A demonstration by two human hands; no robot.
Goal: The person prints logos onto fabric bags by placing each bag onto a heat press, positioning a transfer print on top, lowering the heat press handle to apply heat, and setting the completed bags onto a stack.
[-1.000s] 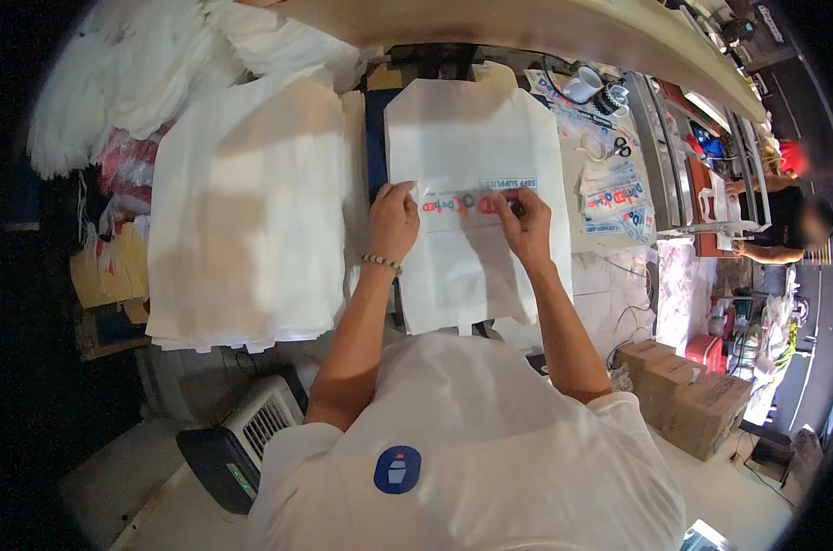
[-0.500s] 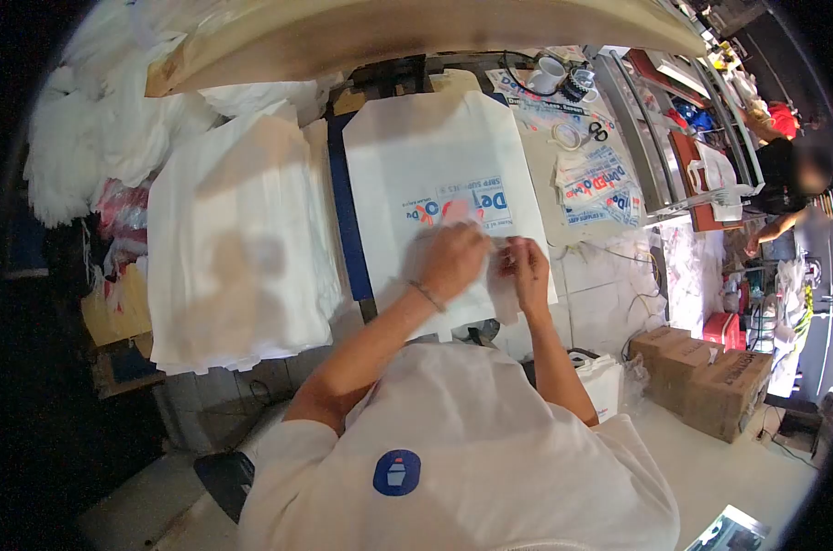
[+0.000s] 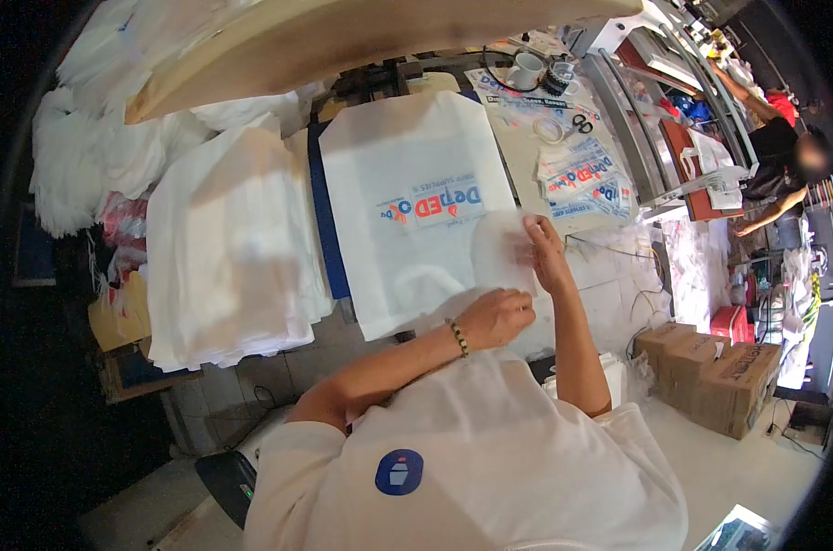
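A white fabric panel lies flat on a dark blue board. Blue and red lettering is printed across its middle. My right hand, at the panel's right edge, pinches a pale translucent film, blurred and curled over the panel's lower right part. Near the panel's bottom right corner is my left hand, fingers curled in and a beaded bracelet at the wrist. What these fingers hold, if anything, is hidden.
Stacked white panels stand on the left, below white bundles. Printed film sheets, scissors, a tape roll and a mug sit at right. A person works beyond a metal rack; cardboard boxes are on the floor.
My hands have moved off the lettering, which now shows fully. My left hand has come down and right, my right hand slightly up. The translucent film now shows by my right hand.
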